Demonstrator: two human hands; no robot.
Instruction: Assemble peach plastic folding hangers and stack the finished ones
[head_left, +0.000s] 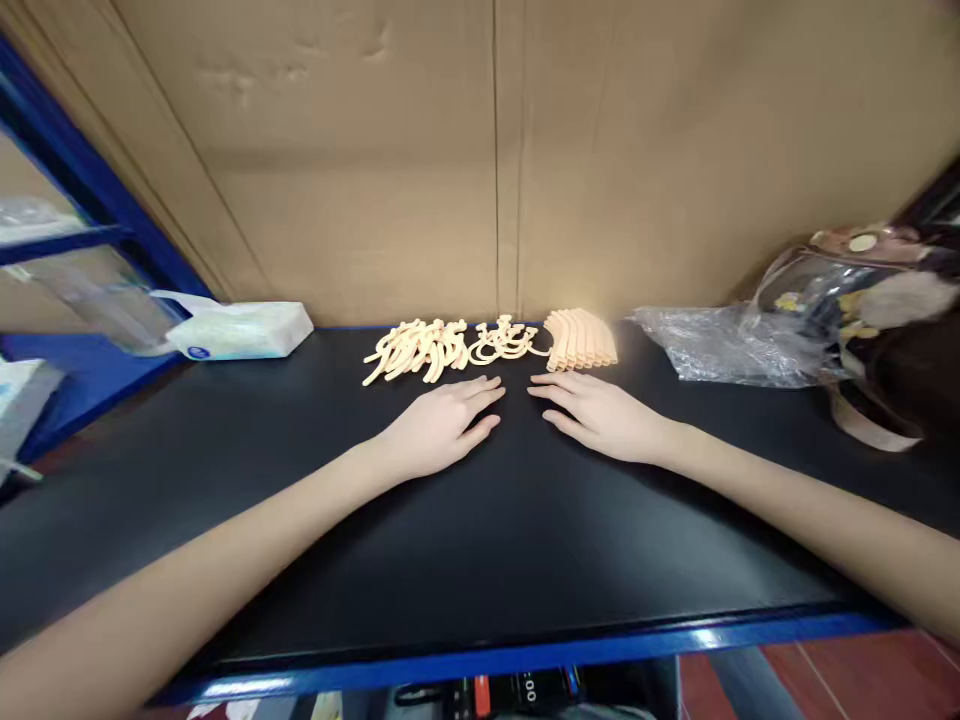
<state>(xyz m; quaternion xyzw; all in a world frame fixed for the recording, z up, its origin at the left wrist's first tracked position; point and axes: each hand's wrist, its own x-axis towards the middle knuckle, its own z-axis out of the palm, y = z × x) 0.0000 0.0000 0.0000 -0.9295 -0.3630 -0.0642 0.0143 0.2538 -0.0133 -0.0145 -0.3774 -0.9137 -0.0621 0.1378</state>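
Note:
My left hand point(448, 422) lies flat on the black tabletop point(487, 560), fingers stretched out and holding nothing. Facing it, my right hand point(592, 412) also rests flat with its fingers extended and nothing in them. Just beyond the left hand is a pile of cream-coloured curved rod-like pieces point(420, 348). Small cream pieces with thin curved loops point(504, 340) lie in the middle, past the gap between my hands. A row of cream curved tubes point(579, 340) sits side by side just beyond my right hand. Neither hand appears to touch the pieces.
A tissue pack point(244, 330) lies at the back left by a blue frame point(150, 250). At the right are a crumpled clear plastic bag point(735, 345) and a transparent bag with brown trim point(840, 285). Cardboard point(360, 180) stands behind; a blue edge point(450, 664) runs along the front.

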